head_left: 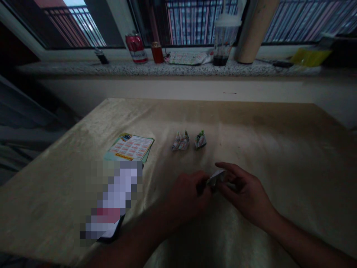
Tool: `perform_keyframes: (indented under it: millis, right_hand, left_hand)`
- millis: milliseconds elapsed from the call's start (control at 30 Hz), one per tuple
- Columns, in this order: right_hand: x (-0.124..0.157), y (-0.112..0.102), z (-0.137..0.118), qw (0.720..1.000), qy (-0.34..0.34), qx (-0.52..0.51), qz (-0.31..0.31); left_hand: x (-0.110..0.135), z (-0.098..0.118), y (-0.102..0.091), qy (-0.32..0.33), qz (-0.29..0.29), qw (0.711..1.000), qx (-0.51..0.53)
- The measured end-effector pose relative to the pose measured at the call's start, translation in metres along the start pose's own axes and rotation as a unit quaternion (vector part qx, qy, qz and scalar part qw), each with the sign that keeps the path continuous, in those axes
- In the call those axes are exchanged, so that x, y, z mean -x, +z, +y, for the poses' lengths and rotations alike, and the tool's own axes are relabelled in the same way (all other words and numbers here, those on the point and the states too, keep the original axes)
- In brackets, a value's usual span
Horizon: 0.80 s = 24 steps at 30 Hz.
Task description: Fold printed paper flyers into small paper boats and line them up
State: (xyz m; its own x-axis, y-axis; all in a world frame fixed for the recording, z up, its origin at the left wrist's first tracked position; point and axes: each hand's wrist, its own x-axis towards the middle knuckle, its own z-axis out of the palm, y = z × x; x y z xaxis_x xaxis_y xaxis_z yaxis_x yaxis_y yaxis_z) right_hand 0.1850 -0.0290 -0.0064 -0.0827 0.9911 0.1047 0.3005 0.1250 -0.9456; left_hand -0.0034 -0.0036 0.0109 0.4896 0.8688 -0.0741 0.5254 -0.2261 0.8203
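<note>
Between my two hands is a small piece of folded paper (216, 176), pale on the side facing me. My left hand (192, 191) is closed, its fingers pinching the paper's left end. From the other side my right hand (244, 191) grips it between thumb and fingers, with the index finger raised above. Beyond my hands, two small folded paper shapes with printed patterns stand on the table: a two-peaked one (180, 141) and a single one (200, 140) to its right.
On the left of the cloth-covered table (279, 141) lie printed cards (131, 147) and a phone with a blurred-out screen (117, 201). A red can (136, 48), an amber jar (157, 53), a plastic cup (223, 44) and a cardboard tube (255, 33) line the windowsill.
</note>
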Motion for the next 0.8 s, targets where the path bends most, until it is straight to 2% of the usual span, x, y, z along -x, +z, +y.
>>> perform_keyframes:
  millis: [100,167,233,400,500,600,800]
  right_hand:
    - [-0.008,0.001,-0.008,1.000,0.003,0.021,-0.006]
    - [-0.020,0.000,-0.017,0.999,0.030,0.028,-0.019]
    - [-0.037,-0.001,-0.026,0.997,0.058,0.052,-0.012]
    - [-0.098,-0.003,-0.041,0.989,0.093,0.115,0.017]
    - [-0.133,-0.003,-0.041,0.982,0.120,0.144,0.022]
    - [-0.153,-0.002,-0.034,0.972,0.161,0.173,0.004]
    - [-0.166,0.006,-0.014,0.949,0.228,0.212,-0.054]
  left_hand:
    - [-0.004,0.007,-0.002,0.010,0.023,0.995,-0.101]
    - [-0.012,0.012,-0.011,0.002,0.017,0.995,-0.097]
    - [-0.024,0.016,-0.024,-0.034,-0.007,0.996,-0.079]
    - [-0.074,0.018,-0.065,-0.060,-0.005,0.994,-0.094]
    - [-0.103,0.018,-0.080,-0.072,0.004,0.990,-0.121]
    - [-0.124,0.016,-0.084,-0.095,-0.003,0.983,-0.156]
    - [-0.144,0.001,-0.078,-0.152,-0.053,0.961,-0.224]
